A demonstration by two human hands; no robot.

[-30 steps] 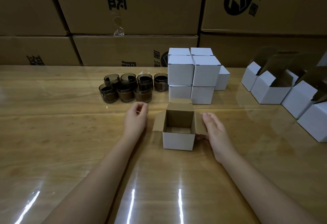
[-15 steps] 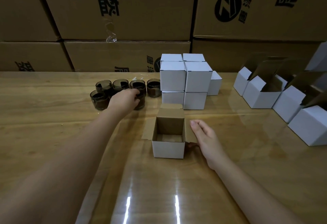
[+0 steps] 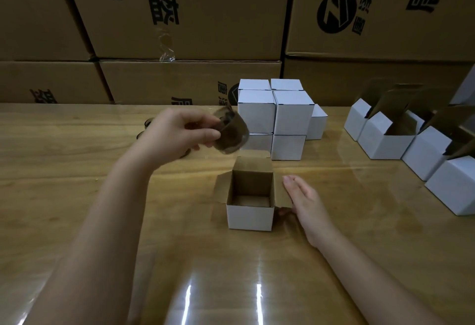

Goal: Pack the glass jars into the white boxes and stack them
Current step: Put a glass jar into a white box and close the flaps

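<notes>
My left hand (image 3: pixel 177 132) holds a dark glass jar (image 3: pixel 231 132) in the air, tilted, up and to the left of the open white box (image 3: pixel 250 215). That box stands on the table with its flaps up and nothing inside. My right hand (image 3: pixel 305 198) lies flat against the box's right side, fingers straight. Behind the box stands a stack of closed white boxes (image 3: pixel 275 114), two levels high. The other jars (image 3: pixel 147 123) are mostly hidden behind my left hand.
Several open white boxes (image 3: pixel 385 139) with raised flaps crowd the table's right side. Large brown cartons (image 3: pixel 180 16) form a wall along the far edge. The glossy wooden table (image 3: pixel 64 170) stretches to the left and towards me.
My left hand reached to the jars, took one and lifted it towards the open box. My right hand stayed beside the box.
</notes>
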